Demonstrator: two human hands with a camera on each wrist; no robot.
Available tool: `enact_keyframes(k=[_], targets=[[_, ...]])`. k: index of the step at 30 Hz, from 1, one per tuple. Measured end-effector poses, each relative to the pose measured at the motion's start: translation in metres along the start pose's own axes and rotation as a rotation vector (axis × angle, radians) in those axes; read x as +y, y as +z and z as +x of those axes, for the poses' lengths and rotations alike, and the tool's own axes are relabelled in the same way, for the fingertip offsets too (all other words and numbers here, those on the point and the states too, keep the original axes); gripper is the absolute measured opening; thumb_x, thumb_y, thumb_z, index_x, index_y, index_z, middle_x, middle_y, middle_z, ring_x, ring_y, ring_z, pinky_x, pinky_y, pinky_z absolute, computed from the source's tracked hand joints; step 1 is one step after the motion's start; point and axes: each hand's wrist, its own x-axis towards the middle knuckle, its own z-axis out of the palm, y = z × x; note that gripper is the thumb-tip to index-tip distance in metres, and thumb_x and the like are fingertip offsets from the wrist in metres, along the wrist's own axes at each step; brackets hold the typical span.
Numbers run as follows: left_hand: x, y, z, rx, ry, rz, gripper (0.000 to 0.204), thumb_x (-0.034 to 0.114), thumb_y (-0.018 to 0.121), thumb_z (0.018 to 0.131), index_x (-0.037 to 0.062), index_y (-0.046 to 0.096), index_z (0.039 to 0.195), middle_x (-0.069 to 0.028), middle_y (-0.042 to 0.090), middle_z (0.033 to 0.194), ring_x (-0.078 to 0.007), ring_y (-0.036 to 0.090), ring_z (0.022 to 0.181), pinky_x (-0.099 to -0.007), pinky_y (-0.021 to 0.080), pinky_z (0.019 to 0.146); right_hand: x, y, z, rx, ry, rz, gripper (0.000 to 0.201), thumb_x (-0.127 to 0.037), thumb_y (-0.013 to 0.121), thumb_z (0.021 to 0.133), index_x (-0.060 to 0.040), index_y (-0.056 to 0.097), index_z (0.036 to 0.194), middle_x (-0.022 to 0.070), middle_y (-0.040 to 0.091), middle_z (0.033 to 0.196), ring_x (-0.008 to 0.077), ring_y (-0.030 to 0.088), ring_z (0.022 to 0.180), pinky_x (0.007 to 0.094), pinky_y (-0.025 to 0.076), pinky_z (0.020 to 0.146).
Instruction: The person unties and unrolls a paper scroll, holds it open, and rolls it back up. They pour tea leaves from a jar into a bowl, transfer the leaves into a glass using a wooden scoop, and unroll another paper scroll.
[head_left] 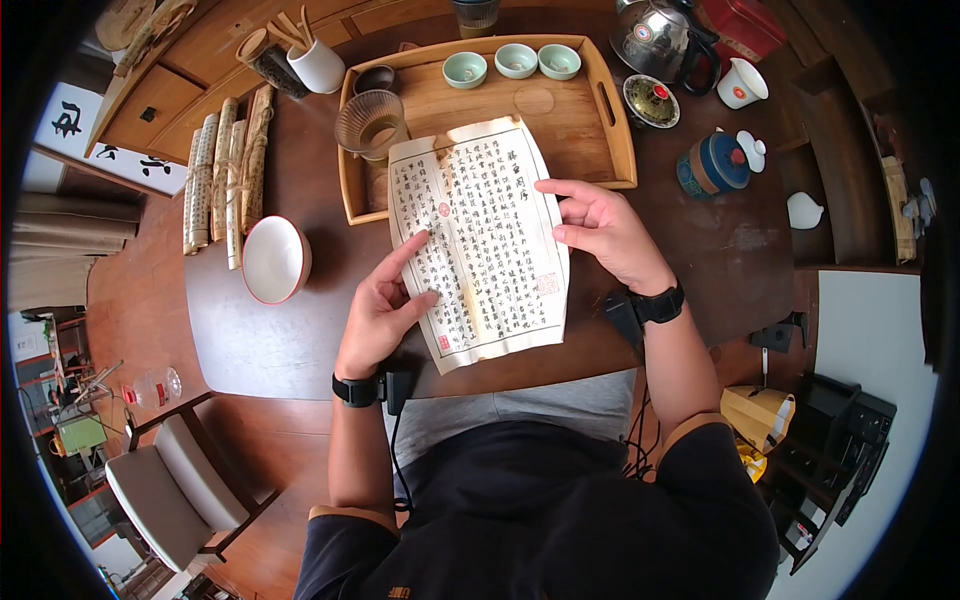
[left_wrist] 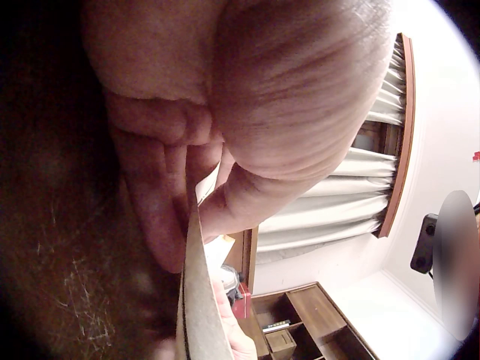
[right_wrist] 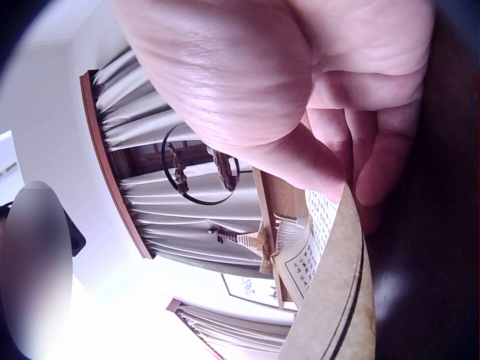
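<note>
A cream sheet of paper with columns of dark handwriting and red seals is held above the table's near edge, its top over the tray's front. My left hand pinches its left edge, thumb and index finger on the written face. At the right edge my right hand pinches it in the same way. In the left wrist view the paper runs edge-on between the thumb and fingers of the hand. The right wrist view has the paper gripped by the right hand, its surface bowed.
Behind the sheet stands a wooden tray with green cups and a glass bowl. Rolled scrolls and a white bowl are at the left. A kettle, blue jar and white cup stand right.
</note>
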Motion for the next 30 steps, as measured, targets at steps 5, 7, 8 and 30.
enact_keyframes(k=[5, 7, 8, 30], targets=[[0.0015, 0.0002, -0.0004, 0.007, -0.011, 0.008, 0.071, -0.015, 0.062, 0.090, 0.0000, 0.036, 0.155, -0.0106, 0.061, 0.137, -0.0128, 0.062, 0.115, -0.0285, 0.050, 0.100, 0.0006, 0.0001, 0.0004, -0.003, 0.001, 0.002, 0.052, 0.009, 0.056, 0.094, 0.0018, 0.049, 0.145, 0.0107, 0.072, 0.115, 0.0130, 0.067, 0.105, 0.0278, 0.052, 0.092], [0.0019, 0.0002, -0.0005, 0.008, -0.015, 0.009, 0.071, -0.015, 0.062, 0.090, 0.0002, 0.036, 0.155, -0.0105, 0.061, 0.136, -0.0127, 0.062, 0.115, -0.0284, 0.050, 0.100, 0.0003, 0.0002, 0.0003, 0.000, 0.002, -0.006, 0.052, 0.009, 0.057, 0.094, 0.0017, 0.049, 0.145, 0.0103, 0.071, 0.114, 0.0126, 0.067, 0.103, 0.0276, 0.052, 0.092], [0.0016, -0.0001, -0.0004, 0.009, -0.014, 0.009, 0.071, -0.015, 0.062, 0.090, 0.0002, 0.036, 0.155, -0.0105, 0.061, 0.136, -0.0127, 0.062, 0.115, -0.0284, 0.050, 0.100, -0.0003, 0.0002, 0.0003, -0.001, 0.002, -0.007, 0.052, 0.009, 0.057, 0.094, 0.0017, 0.049, 0.145, 0.0103, 0.071, 0.114, 0.0126, 0.067, 0.103, 0.0276, 0.052, 0.092], [0.0046, 0.0013, -0.0009, 0.004, -0.041, -0.008, 0.072, -0.015, 0.062, 0.088, -0.0021, 0.036, 0.154, -0.0115, 0.057, 0.141, -0.0152, 0.058, 0.123, -0.0307, 0.047, 0.106, -0.0016, 0.0005, -0.0004, 0.009, 0.020, -0.013, 0.052, 0.007, 0.058, 0.094, 0.0007, 0.049, 0.145, 0.0084, 0.072, 0.112, 0.0110, 0.066, 0.099, 0.0261, 0.052, 0.088]])
